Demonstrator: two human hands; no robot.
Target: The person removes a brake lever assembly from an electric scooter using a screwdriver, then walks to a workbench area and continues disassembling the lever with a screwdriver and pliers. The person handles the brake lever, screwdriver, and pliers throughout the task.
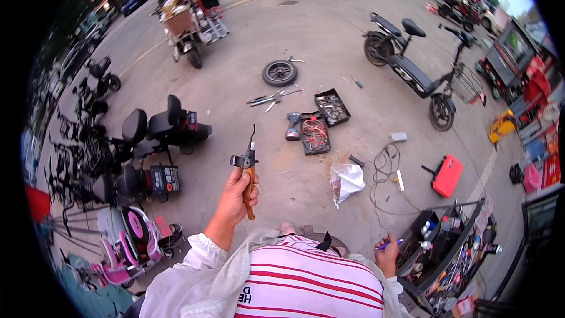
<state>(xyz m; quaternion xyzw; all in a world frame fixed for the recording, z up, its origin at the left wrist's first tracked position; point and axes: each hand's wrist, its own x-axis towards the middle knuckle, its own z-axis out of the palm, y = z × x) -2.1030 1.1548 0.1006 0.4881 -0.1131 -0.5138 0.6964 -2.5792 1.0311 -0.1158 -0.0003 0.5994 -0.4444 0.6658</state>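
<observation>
My left hand (238, 195), raised ahead of my chest, is closed around a brake lever (249, 184). The lever has an orange-brown blade, a black clamp body and a silver adjuster, with a short dark curved cable sticking up. Low on the right, my right hand (386, 255) is closed on a slim purple stick-like tool (391, 245); its exact kind is too small to tell. Beside that hand stands a dark tool bin (432, 277), packed with bottles, hand tools and loose parts.
Ahead on the pavement lie a wheel (279, 73), a cordless drill (293, 127), two black trays (315, 134) of parts, a white bag (347, 181), a cable (376, 191) and a red case (447, 175). Parked scooters (159, 126) line the left; an electric bike (418, 70) stands far right.
</observation>
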